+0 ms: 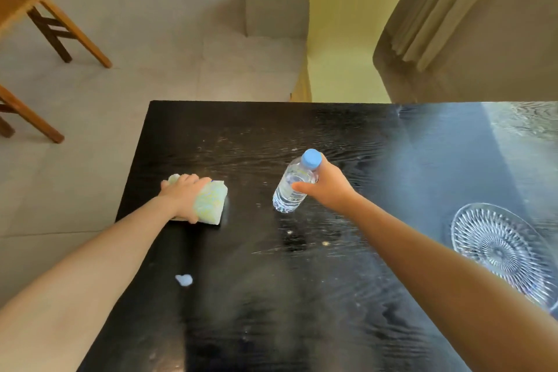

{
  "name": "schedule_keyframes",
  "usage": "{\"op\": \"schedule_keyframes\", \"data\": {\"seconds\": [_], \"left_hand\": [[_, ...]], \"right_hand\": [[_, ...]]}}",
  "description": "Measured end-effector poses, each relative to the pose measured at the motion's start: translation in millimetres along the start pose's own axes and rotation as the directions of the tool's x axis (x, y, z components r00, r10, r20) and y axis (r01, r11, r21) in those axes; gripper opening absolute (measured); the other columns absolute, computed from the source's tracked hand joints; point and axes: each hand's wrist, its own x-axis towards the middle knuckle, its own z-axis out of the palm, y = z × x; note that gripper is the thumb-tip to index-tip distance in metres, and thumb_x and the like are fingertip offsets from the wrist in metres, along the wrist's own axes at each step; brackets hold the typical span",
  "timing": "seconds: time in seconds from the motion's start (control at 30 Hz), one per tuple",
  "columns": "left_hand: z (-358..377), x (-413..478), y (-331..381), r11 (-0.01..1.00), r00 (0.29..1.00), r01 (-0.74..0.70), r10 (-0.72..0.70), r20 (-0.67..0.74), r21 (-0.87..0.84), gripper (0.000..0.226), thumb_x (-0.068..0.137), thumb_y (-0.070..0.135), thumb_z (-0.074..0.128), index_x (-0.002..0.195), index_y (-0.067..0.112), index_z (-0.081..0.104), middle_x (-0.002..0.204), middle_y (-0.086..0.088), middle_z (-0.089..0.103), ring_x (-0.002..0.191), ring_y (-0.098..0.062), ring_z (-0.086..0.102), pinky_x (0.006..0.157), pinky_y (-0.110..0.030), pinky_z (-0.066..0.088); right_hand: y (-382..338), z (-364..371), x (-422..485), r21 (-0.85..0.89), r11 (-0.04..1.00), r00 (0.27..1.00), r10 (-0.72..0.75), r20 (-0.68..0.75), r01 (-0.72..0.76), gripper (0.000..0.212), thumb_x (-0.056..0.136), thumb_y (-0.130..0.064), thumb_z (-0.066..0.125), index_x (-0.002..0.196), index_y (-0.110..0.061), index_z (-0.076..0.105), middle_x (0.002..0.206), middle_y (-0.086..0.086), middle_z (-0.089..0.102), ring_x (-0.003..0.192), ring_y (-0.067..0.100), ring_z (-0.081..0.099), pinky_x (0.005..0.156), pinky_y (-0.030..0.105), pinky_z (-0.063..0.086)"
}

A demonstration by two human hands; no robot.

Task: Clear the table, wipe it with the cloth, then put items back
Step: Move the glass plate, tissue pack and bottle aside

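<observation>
A dark wooden table fills the lower view. My left hand presses down on a folded pale yellow-green cloth near the table's left edge, fingers curled over it. My right hand grips a clear plastic water bottle with a blue cap, near the table's middle. The bottle leans slightly to the right, and whether its base touches the table I cannot tell. A cut-glass plate lies at the right edge, partly behind my right forearm.
A small white blob lies on the table near its left front. Crumbs and smears speckle the middle. A yellow covered chair stands behind the far edge. A wooden stool stands on the tiled floor at left. A curtain hangs at the back right.
</observation>
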Motion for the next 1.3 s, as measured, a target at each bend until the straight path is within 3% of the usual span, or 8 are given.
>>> {"op": "schedule_keyframes", "data": {"seconds": [0.23, 0.47, 0.57, 0.73, 0.83, 0.97, 1.17, 1.3], "left_hand": [[-55.7, -4.6, 101.1, 0.985, 0.981, -0.163, 0.154, -0.117, -0.066, 0.102, 0.056, 0.04, 0.078, 0.143, 0.03, 0.024, 0.132, 0.002, 0.04, 0.126, -0.024, 0.036, 0.089, -0.05, 0.039], [-81.8, -28.6, 255.5, 0.909, 0.906, -0.396, 0.364, -0.217, -0.132, 0.095, 0.054, 0.041, 0.078, 0.136, 0.031, 0.032, 0.122, 0.0, 0.045, 0.12, -0.026, 0.042, 0.086, -0.051, 0.04], [-83.5, -41.0, 324.2, 0.882, 0.883, -0.452, 0.421, -0.207, -0.133, 0.097, 0.052, 0.044, 0.079, 0.136, 0.033, 0.031, 0.123, 0.0, 0.045, 0.121, -0.027, 0.042, 0.088, -0.051, 0.04], [-81.3, -61.7, 425.5, 0.843, 0.845, -0.527, 0.504, -0.179, -0.113, 0.104, 0.055, 0.043, 0.08, 0.142, 0.031, 0.025, 0.128, -0.003, 0.042, 0.124, -0.028, 0.039, 0.094, -0.052, 0.042], [-74.9, -75.0, 474.3, 0.817, 0.814, -0.571, 0.55, -0.185, -0.083, 0.1, 0.054, 0.042, 0.079, 0.139, 0.031, 0.029, 0.122, -0.002, 0.045, 0.12, -0.027, 0.042, 0.09, -0.052, 0.043], [-65.6, -85.9, 525.3, 0.802, 0.797, -0.596, 0.585, -0.15, -0.038, 0.098, 0.056, 0.042, 0.078, 0.14, 0.028, 0.029, 0.122, -0.003, 0.045, 0.119, -0.027, 0.042, 0.09, -0.052, 0.044], [-57.0, -86.0, 578.5, 0.787, 0.781, -0.617, 0.609, -0.138, -0.024, 0.102, 0.057, 0.042, 0.077, 0.143, 0.03, 0.025, 0.136, -0.001, 0.043, 0.127, -0.027, 0.038, 0.097, -0.054, 0.04], [-52.4, -83.1, 614.4, 0.752, 0.745, -0.659, 0.657, -0.115, 0.022, 0.099, 0.055, 0.044, 0.078, 0.14, 0.026, 0.029, 0.131, -0.002, 0.046, 0.125, -0.026, 0.04, 0.097, -0.052, 0.042]], "right_hand": [[53.9, -74.0, -46.0, -0.012, 0.999, 0.992, 0.036, -0.117, -0.038, 0.061, 0.076, -0.029, 0.075, 0.128, -0.017, 0.045, 0.107, -0.002, 0.059, 0.091, 0.016, 0.057, 0.071, 0.023, 0.044], [138.7, -161.8, -132.2, 0.11, 0.984, 0.938, 0.17, -0.304, -0.143, 0.05, 0.072, -0.027, 0.078, 0.117, -0.018, 0.057, 0.102, -0.004, 0.062, 0.094, 0.015, 0.059, 0.083, 0.026, 0.042], [180.6, -200.3, -181.0, 0.208, 0.968, 0.867, 0.223, -0.445, -0.142, 0.034, 0.07, -0.018, 0.08, 0.098, -0.028, 0.063, 0.086, -0.011, 0.066, 0.079, 0.009, 0.06, 0.074, 0.017, 0.044], [253.3, -263.3, -250.5, 0.263, 0.922, 0.668, 0.388, -0.635, -0.286, 0.056, 0.071, -0.03, 0.078, 0.119, -0.013, 0.054, 0.104, 0.003, 0.061, 0.084, 0.016, 0.058, 0.069, 0.023, 0.039], [291.4, -290.1, -282.6, 0.279, 0.898, 0.571, 0.433, -0.698, -0.34, 0.06, 0.072, -0.031, 0.075, 0.123, -0.012, 0.05, 0.116, 0.01, 0.062, 0.096, 0.025, 0.06, 0.078, 0.031, 0.044], [339.1, -308.6, -306.2, 0.232, 0.87, 0.522, 0.453, -0.722, -0.435, 0.057, 0.074, -0.029, 0.072, 0.122, -0.011, 0.046, 0.115, 0.014, 0.062, 0.088, 0.026, 0.055, 0.075, 0.032, 0.04], [399.6, -319.6, -317.9, 0.345, 0.798, 0.456, 0.576, -0.679, -0.494, 0.06, 0.076, -0.03, 0.071, 0.125, -0.009, 0.042, 0.118, 0.019, 0.06, 0.105, 0.037, 0.057, 0.084, 0.044, 0.047], [422.5, -325.5, -313.1, 0.345, 0.808, 0.454, 0.563, -0.691, -0.477, 0.06, 0.077, -0.035, 0.069, 0.125, -0.012, 0.041, 0.121, 0.016, 0.059, 0.107, 0.036, 0.057, 0.086, 0.046, 0.049]]}}
